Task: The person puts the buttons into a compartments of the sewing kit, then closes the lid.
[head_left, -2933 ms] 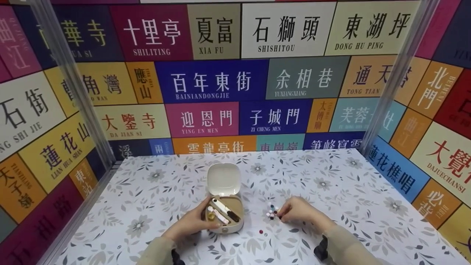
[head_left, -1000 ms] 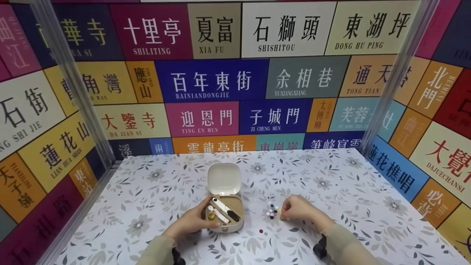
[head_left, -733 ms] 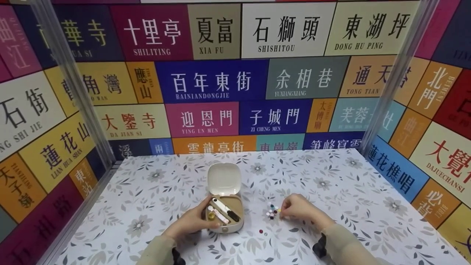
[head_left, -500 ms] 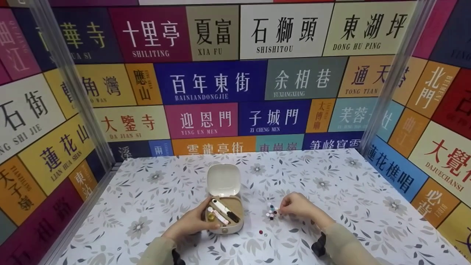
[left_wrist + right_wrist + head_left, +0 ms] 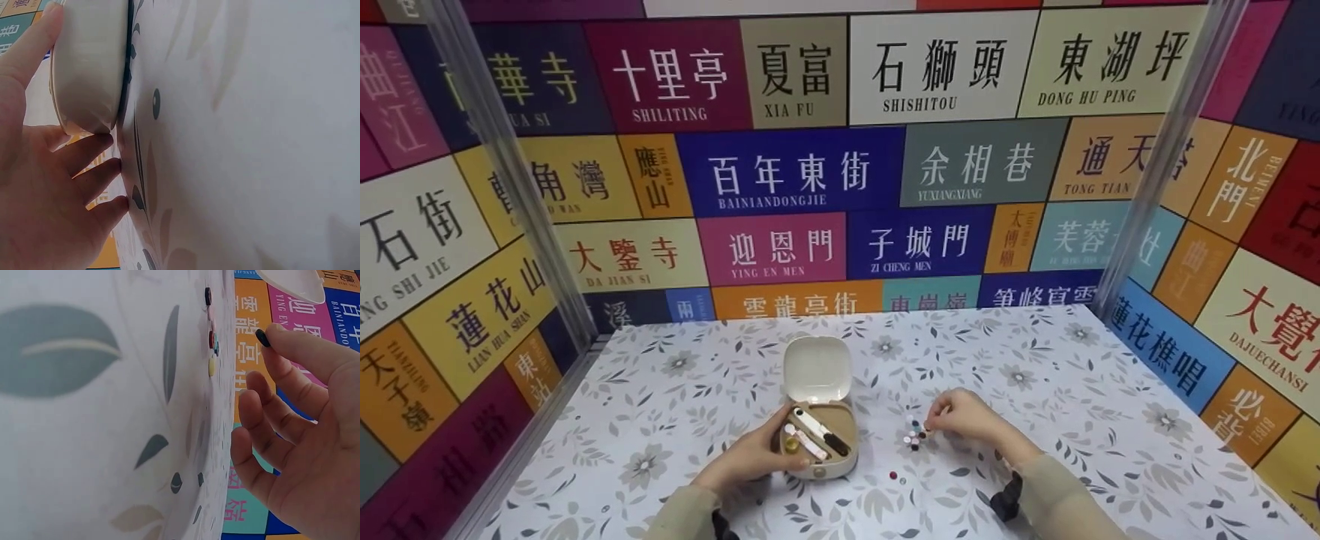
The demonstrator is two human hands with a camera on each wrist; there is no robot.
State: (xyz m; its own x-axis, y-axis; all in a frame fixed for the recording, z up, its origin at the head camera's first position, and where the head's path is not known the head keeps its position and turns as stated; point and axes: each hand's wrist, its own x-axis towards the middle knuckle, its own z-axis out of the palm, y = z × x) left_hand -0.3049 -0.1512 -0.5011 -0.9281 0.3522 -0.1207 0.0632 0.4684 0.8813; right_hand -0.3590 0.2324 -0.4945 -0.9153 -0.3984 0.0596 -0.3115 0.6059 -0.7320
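Observation:
My left hand (image 5: 754, 451) grips the near left side of a small cream box (image 5: 840, 470), its thumb over the front rim. In the left wrist view the thumb lies along the box and the other fingers curl by its end. The box stands with its hinged lid (image 5: 817, 369) raised. Inside lie a white-and-dark stick (image 5: 831, 442), a pink-and-white stick (image 5: 812, 448) and a small gold piece (image 5: 791, 444). My right hand (image 5: 971, 418) pinches a small dark button (image 5: 262, 338) between thumb and index finger, just above the table beside a cluster of buttons (image 5: 913, 435).
Two loose pieces, a red button (image 5: 893, 475) and a pale clear one (image 5: 903, 481), lie nearer me between box and right hand. A floral cloth (image 5: 660, 390) covers the table. Panels of coloured signs (image 5: 787, 169) enclose the back and sides.
My right hand has shifted slightly away from me and up, from the near right edge of the cluster, now with a dark button in its fingertips. The left hand and box have stayed put.

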